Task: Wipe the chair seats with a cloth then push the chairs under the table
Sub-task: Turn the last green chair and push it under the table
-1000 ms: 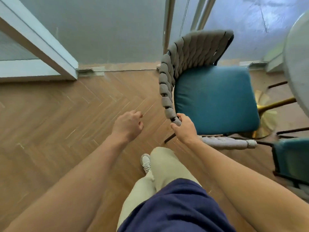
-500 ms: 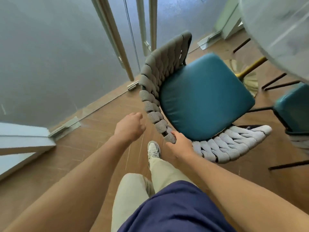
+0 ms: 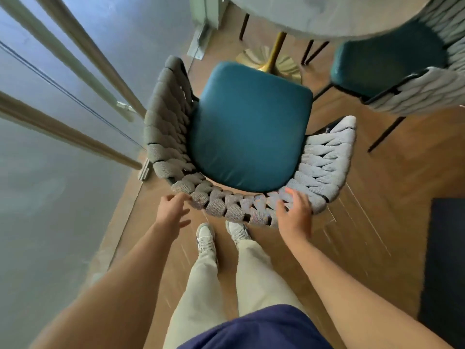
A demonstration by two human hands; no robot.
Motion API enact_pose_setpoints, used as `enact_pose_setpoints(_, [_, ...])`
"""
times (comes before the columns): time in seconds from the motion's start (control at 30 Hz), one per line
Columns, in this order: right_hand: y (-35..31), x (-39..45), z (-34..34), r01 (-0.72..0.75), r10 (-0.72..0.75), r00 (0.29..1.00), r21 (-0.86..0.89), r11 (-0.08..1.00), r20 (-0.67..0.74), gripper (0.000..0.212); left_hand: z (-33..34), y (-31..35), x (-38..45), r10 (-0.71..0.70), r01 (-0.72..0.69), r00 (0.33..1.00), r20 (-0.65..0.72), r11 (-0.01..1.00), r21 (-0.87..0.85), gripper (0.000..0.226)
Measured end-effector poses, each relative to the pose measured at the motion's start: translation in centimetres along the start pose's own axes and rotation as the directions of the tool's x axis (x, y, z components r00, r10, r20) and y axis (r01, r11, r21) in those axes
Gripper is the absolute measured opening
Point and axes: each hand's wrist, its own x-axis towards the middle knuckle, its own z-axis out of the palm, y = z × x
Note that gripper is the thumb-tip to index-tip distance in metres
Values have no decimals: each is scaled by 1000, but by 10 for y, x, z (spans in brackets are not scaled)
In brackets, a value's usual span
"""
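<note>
A chair with a teal seat cushion (image 3: 249, 127) and a grey woven rope backrest (image 3: 226, 205) stands right in front of me, its seat facing the round table (image 3: 327, 13). My right hand (image 3: 294, 212) rests on the top of the backrest with fingers spread. At the backrest's left end, my left hand (image 3: 173, 212) has relaxed fingers, fingertips close to or just touching the rope. Neither hand holds a cloth. A second teal chair (image 3: 387, 61) sits partly under the table at the upper right.
The table stands on a gold pedestal base (image 3: 271, 61) just beyond the chair. A glass wall with metal frames (image 3: 75, 71) runs along the left. A dark mat (image 3: 445, 260) lies at the right on the wooden floor. My shoes (image 3: 221, 235) stand right behind the chair.
I have stepped round behind the chair, which now faces the table. My right hand slid from the left part of the backrest to its right part. My left hand reached up to the backrest.
</note>
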Motion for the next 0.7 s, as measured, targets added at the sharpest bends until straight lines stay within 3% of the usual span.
enact_pose_setpoints(0.07, [9,1,-6,-189,248,916,207,960,-314,48,-4,9,7,7,-6,1000,28,999,-42,56])
enact_pose_setpoints(0.13, [15,4,-10,-397,562,730,429,811,-388,60,-5,24,13,17,-16,1000,18,995,-98,56])
enact_pose_setpoints(0.17, [15,7,-11,-495,698,644,526,692,-312,64,-5,32,19,19,-18,1000,6,992,-123,55])
enact_pose_setpoints(0.23, [19,16,-4,-597,844,535,722,349,34,62,-3,47,28,5,-8,1000,-18,986,-165,55])
enact_pose_setpoints(0.27, [23,21,2,-592,815,536,786,175,222,59,-1,53,33,-7,2,1000,-27,981,-194,54])
enact_pose_setpoints(0.3, [30,25,9,-584,762,553,809,66,337,58,3,57,37,-18,7,999,-42,974,-228,51])
enact_pose_setpoints(0.43, [34,36,26,-580,751,522,814,-33,403,48,18,63,44,-47,-15,981,-186,948,-318,36])
enact_pose_setpoints(0.53, [17,38,17,-606,817,450,795,-17,361,42,23,67,44,-74,-7,970,-233,944,-331,41])
enact_pose_setpoints(0.7, [5,54,5,-609,819,463,793,17,338,43,33,79,51,-89,7,970,-226,940,-341,41])
